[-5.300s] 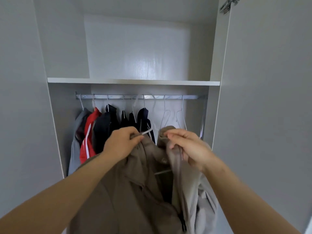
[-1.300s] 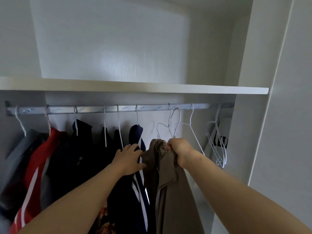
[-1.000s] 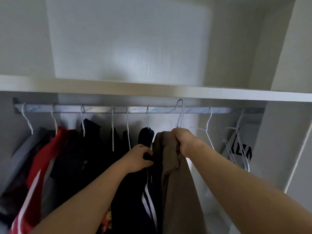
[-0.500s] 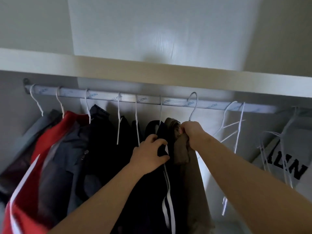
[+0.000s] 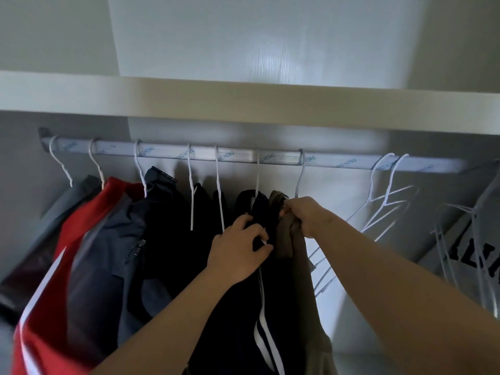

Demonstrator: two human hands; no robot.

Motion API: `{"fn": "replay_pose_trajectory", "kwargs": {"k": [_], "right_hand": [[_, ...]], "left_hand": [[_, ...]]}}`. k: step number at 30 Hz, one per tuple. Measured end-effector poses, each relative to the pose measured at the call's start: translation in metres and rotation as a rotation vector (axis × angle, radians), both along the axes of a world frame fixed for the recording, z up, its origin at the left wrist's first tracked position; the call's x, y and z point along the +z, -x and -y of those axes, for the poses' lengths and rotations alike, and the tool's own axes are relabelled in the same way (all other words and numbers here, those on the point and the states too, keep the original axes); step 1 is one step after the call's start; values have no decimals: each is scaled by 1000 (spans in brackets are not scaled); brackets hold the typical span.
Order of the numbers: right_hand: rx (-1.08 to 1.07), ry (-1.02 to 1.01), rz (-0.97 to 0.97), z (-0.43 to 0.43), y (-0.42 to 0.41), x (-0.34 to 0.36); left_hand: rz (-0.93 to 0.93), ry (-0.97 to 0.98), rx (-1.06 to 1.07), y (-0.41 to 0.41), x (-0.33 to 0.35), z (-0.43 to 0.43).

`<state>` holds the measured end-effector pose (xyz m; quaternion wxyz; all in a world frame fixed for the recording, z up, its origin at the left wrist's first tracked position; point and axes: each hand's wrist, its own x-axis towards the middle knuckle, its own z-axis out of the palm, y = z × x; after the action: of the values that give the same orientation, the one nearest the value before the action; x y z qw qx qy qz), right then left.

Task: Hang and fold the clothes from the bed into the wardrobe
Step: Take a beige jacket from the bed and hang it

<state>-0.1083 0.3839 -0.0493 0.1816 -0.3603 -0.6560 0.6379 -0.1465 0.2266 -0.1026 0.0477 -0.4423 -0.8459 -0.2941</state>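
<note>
A tan jacket (image 5: pixel 300 269) hangs from a white wire hanger (image 5: pixel 299 174) whose hook sits over the silver wardrobe rail (image 5: pixel 243 156). My right hand (image 5: pixel 307 215) grips the jacket's collar just under the hook. To its left my left hand (image 5: pixel 238 253) holds the shoulder of a dark navy jacket with white stripes (image 5: pixel 259 315), fingers curled into the cloth beside the tan one.
Several garments hang left of it: black tops (image 5: pixel 173 228), a red and grey jacket (image 5: pixel 81 253), a grey one (image 5: pixel 67 201). Empty white hangers (image 5: pixel 384 196) and a white printed garment (image 5: pixel 476 253) hang on the right. A white shelf (image 5: pixel 243 101) runs just above the rail.
The tan jacket went from my hands outside the wardrobe up onto the rail. In the last second its hook settled over the rail and my left hand moved onto the navy jacket.
</note>
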Motion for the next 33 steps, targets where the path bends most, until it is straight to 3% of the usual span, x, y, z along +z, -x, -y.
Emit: {"fn": "replay_pose_trajectory", "kwargs": {"k": [3, 6, 9, 11, 15, 17, 21, 26, 29, 33], "right_hand": [[-7, 79, -93, 1, -1, -5], [-3, 131, -202, 7, -12, -14], [-115, -146, -182, 13, -32, -30], [-234, -404, -138, 15, -49, -47], [-374, -735, 190, 13, -75, -83], [-367, -715, 277, 10, -85, -94], [-157, -562, 341, 1, -88, -107], [17, -223, 191, -5, -83, -102], [-104, -173, 38, -6, -79, -97], [-506, -280, -122, -9, -83, -100]], "left_hand": [[-45, 29, 61, -2, -2, -2], [-309, 65, 163, -6, -6, -4], [-435, -26, 6, -17, -7, -12], [-364, -59, -122, -27, -6, -21], [-247, -20, -130, -39, -10, -35], [-243, 40, -152, -45, -13, -42], [-256, 17, -101, -48, -18, -45], [-333, 98, -105, -44, -25, -43], [-364, 151, -111, -41, -29, -38], [-393, 226, -97, -39, -31, -33]]}}
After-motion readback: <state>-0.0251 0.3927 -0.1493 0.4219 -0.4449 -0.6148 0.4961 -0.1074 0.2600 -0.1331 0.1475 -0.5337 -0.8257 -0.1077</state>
